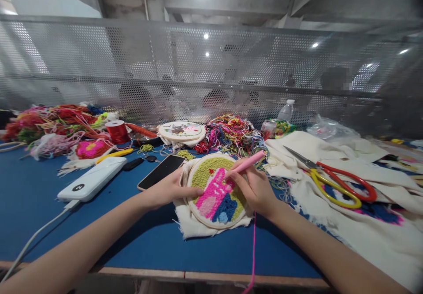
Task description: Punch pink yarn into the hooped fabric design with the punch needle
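A round embroidery hoop (216, 191) lies on the blue table (132, 245), its cloth filled with green, pink and blue tufted yarn. My left hand (167, 189) grips the hoop's left rim, thumb on the fabric. My right hand (254, 187) holds a pink punch needle (246, 163) like a pen, its tip on the pink patch near the hoop's middle. A pink yarn strand (254, 245) trails from under my right wrist down over the table's front edge.
A black phone (161, 171) and a white power bank (92, 179) with a cable lie left of the hoop. Scissors with red and yellow handles (333, 181) rest on white cloth at right. Yarn tangles (231, 134), a red spool (117, 131), a second hoop (181, 131) and a bottle (286, 109) line the back, before a mesh screen.
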`<state>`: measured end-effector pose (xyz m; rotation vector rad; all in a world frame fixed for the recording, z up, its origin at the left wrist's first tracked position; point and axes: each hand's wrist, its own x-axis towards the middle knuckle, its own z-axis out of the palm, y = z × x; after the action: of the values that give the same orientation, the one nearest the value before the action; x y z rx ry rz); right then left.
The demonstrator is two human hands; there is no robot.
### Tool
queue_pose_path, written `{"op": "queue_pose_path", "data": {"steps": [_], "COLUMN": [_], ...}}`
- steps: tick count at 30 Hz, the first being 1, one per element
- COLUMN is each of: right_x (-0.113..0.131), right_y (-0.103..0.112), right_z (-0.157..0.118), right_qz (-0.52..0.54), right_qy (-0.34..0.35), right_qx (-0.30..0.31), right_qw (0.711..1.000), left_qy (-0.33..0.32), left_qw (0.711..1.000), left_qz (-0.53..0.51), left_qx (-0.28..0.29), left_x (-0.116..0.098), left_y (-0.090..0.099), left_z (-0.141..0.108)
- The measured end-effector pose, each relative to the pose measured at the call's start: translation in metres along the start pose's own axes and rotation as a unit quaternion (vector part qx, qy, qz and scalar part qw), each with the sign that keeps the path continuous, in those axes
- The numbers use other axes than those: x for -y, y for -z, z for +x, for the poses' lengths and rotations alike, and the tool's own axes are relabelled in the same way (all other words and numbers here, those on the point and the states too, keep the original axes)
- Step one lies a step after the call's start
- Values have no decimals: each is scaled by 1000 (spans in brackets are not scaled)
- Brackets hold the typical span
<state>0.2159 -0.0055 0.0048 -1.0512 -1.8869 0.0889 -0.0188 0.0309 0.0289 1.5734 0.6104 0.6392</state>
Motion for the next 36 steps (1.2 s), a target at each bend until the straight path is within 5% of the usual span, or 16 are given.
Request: {"op": "queue_pose_path", "data": {"steps": [6, 13, 18, 25, 31, 36], "right_x": [3, 7, -1, -10, -5, -6], "right_y": [-3, -12, -8, -13, -13, -12], "right_z": [1, 4, 6, 7, 3, 3], "right_qz": [-42, -105, -35, -16, 0, -4], "right_qy": [68, 103, 80, -64, -32, -19], "right_qx": [7, 89, 47, 127, 127, 115], "right_qw": [997, 985, 995, 990, 991, 993], "left_qy": [6, 27, 23, 193, 250, 202], "left_qw": [1000, 999, 997, 968, 958, 973], "left_qz": [-10, -15, -77, -156, -120, -87], "left_qx": [7, -12, -3, -33, -75, -72], "left_x": [0, -3, 1, 16, 13, 6], "left_y": [0, -1, -8, -2, 6, 0], "left_z": [-1, -4, -6, -3, 1, -2]}}
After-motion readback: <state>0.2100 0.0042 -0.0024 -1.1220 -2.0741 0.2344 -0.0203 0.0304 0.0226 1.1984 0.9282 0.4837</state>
